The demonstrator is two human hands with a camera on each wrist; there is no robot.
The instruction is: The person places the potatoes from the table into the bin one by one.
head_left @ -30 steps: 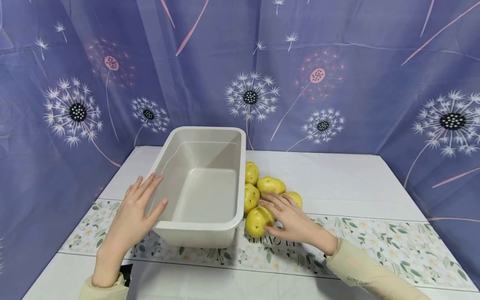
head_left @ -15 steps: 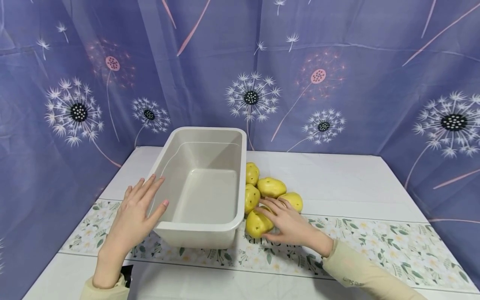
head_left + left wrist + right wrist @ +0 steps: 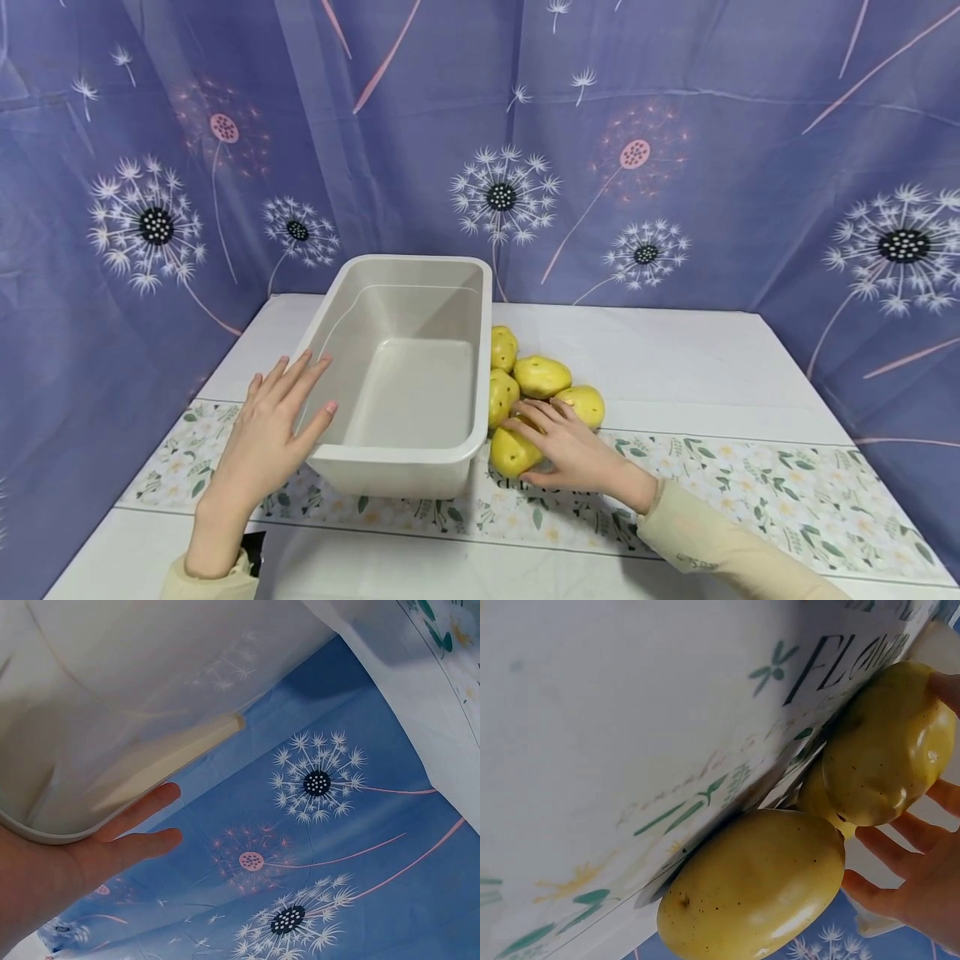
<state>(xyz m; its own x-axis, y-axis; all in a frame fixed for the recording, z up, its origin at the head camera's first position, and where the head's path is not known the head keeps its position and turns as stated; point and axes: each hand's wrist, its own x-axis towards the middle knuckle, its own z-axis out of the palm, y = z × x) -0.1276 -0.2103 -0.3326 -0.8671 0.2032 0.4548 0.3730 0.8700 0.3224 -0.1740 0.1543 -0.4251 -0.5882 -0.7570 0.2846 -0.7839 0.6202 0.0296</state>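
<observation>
In the head view, my right hand is on the nearest yellow potato, beside the grey tub. From the right wrist, the thumb and fingers lie on opposite sides of that potato, which still rests on the table. Another potato lies close to the fingertips there. Several more potatoes cluster behind, among them one potato and another potato. My left hand, fingers extended, rests at the left rim of the deep grey tub. No object shows inside the tub.
A white table carries a printed floral strip with lettering partly under the right hand. Purple-blue dandelion curtains enclose the back and sides. Something small and black shows at the left cuff.
My right hand has shifted slightly left and toward me, from over the group onto the nearest potato, uncovering the potato at the right. The left hand and tub stay put.
</observation>
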